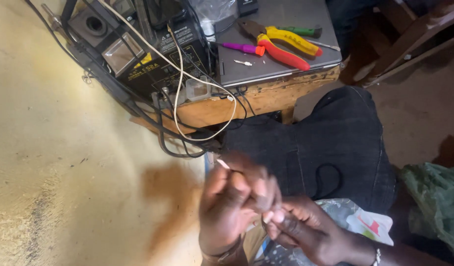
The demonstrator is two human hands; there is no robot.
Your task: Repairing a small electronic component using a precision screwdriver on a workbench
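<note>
Low in the frame, close to the camera, the left hand and the right hand meet, fingertips pressed together around something small. Both are blurred, so I cannot tell what they pinch, or how tightly; a thin pale sliver sticks up from the left hand's fingers. A black cord loops over the dark jeans just behind the hands.

In the upper middle of the frame stands a wooden desk. On it lies a grey laptop, lid closed, carrying pliers with red and yellow handles and a purple-handled screwdriver. To the left of the laptop sits a black power unit, with a white cable and black cables trailing over the desk's edge. A yellowish wall fills the left side.
</note>
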